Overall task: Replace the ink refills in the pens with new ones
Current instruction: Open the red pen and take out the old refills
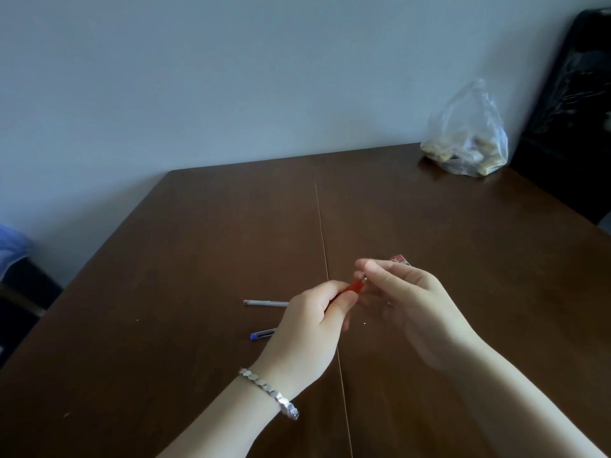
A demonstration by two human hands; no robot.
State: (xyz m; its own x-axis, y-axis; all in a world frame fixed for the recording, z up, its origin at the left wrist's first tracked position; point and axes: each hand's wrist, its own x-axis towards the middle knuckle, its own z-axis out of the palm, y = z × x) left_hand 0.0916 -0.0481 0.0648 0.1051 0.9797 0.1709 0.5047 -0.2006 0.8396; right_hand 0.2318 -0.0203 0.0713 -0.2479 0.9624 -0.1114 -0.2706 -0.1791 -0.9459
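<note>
My left hand grips a red pen above the middle of the brown table; only its red grip end shows past my fingers. My right hand pinches the small metal tip at that end of the pen. A grey pen or refill lies on the table left of my hands. Nearer me lies a pen with a blue end, partly hidden by my left hand. A small red-and-white packet peeks out behind my right hand.
A clear plastic bag with pale lumps inside stands at the table's far right corner. A dark chair stands past the right edge. A seam runs down the table's middle. The wall is behind.
</note>
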